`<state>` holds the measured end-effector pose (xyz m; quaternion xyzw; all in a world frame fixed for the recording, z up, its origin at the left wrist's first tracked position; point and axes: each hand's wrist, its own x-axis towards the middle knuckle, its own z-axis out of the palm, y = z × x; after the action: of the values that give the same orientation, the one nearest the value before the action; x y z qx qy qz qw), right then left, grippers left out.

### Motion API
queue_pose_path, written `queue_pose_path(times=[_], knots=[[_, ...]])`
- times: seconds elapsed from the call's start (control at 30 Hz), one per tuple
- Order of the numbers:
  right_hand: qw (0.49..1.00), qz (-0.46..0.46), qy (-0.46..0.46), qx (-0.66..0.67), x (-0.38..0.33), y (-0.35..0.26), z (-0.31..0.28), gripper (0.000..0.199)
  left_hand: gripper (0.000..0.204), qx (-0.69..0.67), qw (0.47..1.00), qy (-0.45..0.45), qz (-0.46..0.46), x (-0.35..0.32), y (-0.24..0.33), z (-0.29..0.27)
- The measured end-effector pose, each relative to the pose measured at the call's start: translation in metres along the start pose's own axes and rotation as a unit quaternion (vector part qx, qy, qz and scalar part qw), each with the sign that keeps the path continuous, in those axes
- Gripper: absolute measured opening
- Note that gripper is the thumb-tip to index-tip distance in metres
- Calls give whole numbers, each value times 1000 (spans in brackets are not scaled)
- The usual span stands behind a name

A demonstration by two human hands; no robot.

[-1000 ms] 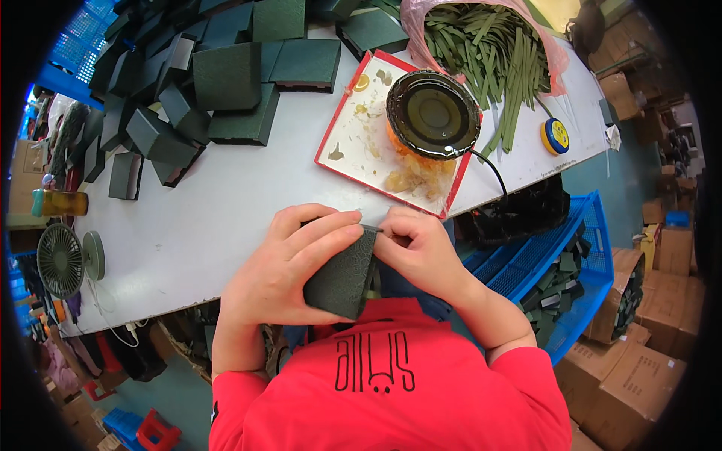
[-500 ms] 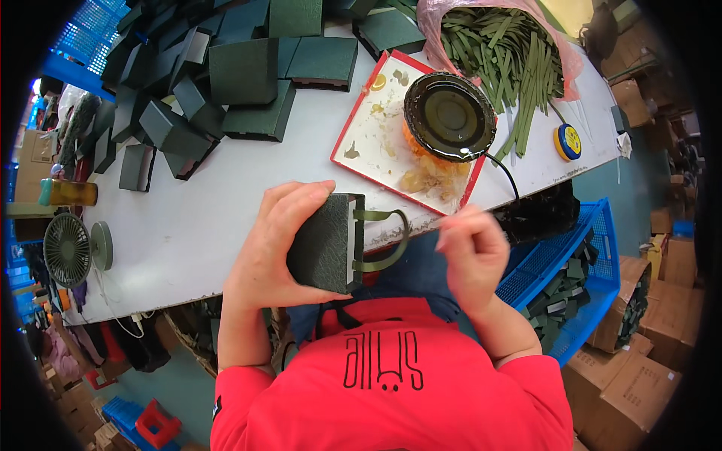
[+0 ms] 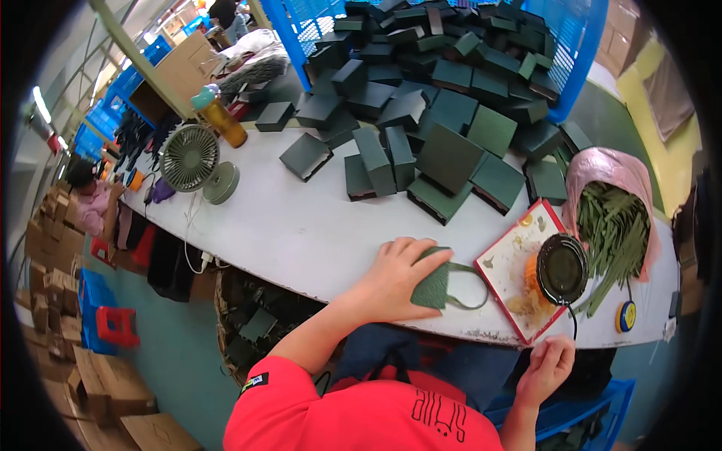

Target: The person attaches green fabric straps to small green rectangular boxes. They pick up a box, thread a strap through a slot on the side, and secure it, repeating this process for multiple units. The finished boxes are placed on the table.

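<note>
My left hand is wrapped around a small dark green textured box at the table's front edge. A flat green ribbon loop sticks out from the box's right side. Farther right, my right hand is closed with its fingers curled in, just off the table edge, and no object shows in it. Beyond that hand lies a white tray with a red rim, smeared with yellowish residue. On it stands a round black-topped pot with an orange side and a black cord.
Many green boxes are heaped at the back against a blue crate. A pink bag of green ribbon strips and a yellow-blue round tin are right. A fan and bottle stand left.
The view has swung left, showing more of the table's left side and a person in the distance. The box with its loop has turned in my left hand. My right hand stays closed.
</note>
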<state>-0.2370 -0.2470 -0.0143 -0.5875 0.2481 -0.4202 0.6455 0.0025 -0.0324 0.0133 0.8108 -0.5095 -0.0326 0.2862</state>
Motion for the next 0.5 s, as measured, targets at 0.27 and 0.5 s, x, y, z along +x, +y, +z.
queue_pose_path(times=[0.27, 0.5], knots=[[967, 72, -205, -131, -9, -18, 8, 5, 85, 150, 983, 35, -99, -6, 2, 6], [812, -48, -525, -249, -2, -34, 40, 22, 73, -286, 925, -83, 234, 1, 58, 39]])
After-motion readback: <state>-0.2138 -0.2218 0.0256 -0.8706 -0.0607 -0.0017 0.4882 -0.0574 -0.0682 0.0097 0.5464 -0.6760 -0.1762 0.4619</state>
